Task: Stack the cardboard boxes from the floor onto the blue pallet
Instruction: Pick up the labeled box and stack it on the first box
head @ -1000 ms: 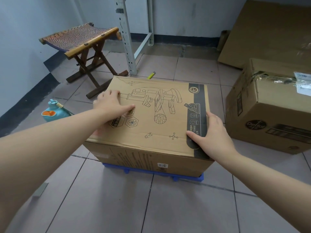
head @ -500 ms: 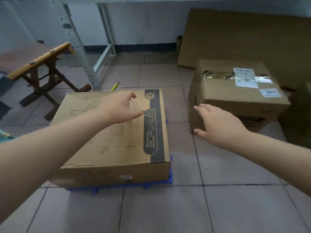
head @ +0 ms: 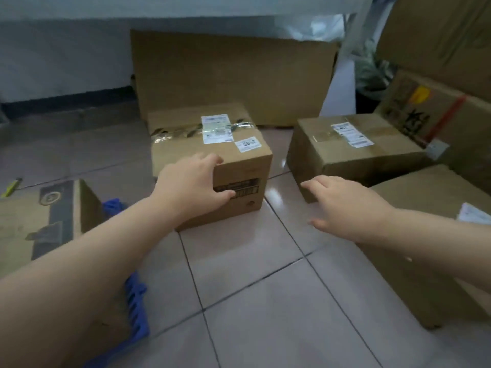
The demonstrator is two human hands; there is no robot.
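A taped cardboard box (head: 228, 144) with white labels stands on the floor ahead. My left hand (head: 191, 187) rests on its near left corner, fingers over the top edge and thumb on the front face. My right hand (head: 345, 205) hovers open to the right of that box, touching nothing. The printed box (head: 42, 221) sits on the blue pallet (head: 135, 301) at the left. A second labelled box (head: 350, 147) lies on the floor at the right.
A large flat cardboard sheet (head: 233, 75) leans on the back wall. More boxes (head: 438, 120) pile up at the far right, and another box (head: 435, 235) sits under my right forearm. A yellow marker (head: 12, 185) lies on the tiles at the left.
My view swung right, away from the box on the pallet. My left hand left that box and landed on the taped box's corner. My right hand moved toward the taped box's right side.
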